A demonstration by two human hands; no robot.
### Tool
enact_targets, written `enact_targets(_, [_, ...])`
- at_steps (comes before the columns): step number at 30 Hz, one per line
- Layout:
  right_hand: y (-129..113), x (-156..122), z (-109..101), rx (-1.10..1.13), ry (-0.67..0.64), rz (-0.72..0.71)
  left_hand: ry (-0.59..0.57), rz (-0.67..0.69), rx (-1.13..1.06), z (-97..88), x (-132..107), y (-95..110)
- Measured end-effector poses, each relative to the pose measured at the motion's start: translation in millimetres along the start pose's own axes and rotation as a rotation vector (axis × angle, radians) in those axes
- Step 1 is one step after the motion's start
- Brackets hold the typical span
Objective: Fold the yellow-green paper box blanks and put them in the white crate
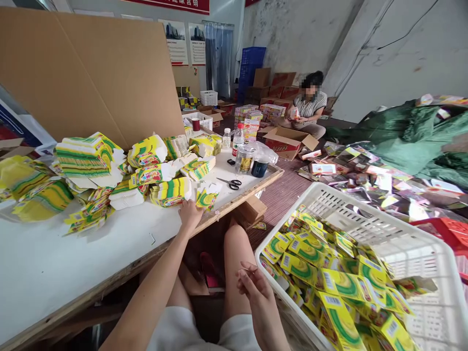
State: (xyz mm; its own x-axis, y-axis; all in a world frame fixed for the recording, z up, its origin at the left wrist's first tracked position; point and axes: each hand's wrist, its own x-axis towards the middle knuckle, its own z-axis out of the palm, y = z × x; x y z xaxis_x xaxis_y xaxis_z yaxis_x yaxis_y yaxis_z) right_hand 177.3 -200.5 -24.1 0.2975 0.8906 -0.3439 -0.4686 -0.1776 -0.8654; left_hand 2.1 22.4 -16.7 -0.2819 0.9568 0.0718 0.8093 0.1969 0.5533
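Left hand (190,214): reaching onto table (54,263), fingers touching flat carton (206,197); full grasp cannot be told.
Right hand (252,282): loosely curled, empty, beside white basket (365,224).

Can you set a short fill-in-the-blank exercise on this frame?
1. The left hand reaches to a flat carton lying on the ____.
2. The right hand hangs beside a white ____ of folded yellow-green boxes.
3. On the table, past the carton, lie black-handled ____.

Missing words: table; basket; scissors
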Motion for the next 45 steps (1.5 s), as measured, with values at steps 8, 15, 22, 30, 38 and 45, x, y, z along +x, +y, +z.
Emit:
enact_targets(8, [-7.5,-5.3,-1.3,-0.391,-0.008,-0.382,-0.001,0.24,-0.404,-42.7,-70.7,11.1])
enact_targets(15, [-27.3,-3.6,19.2,-0.666,-0.101,-0.672,-0.437,0.324,-0.735,-68.7,-194.8,-2.7])
enact_targets(22, [-16.5,-20.9,27.8,-0.379,-0.115,-0.541,-1.007,-0.029,-1.32,-73.6,-204.8,-6.0])
enact_targets(30, [-7.3,-29.7,29.5,-0.294,-0.044,-0.553,-0.9,-0.305,-1.407,-60.9,-210.8,0.5])
enact_targets(38, [2.6,-23.8,30.8,-0.336,-0.111,-0.43,-0.843,-0.531,-1.525,-62.9,-215.6,3.7])
enact_targets(45, [14.4,-17.3,15.5,-0.47,-0.04,-0.456,-1.002,-0.605,-1.555,-59.4,-211.4,5.8])
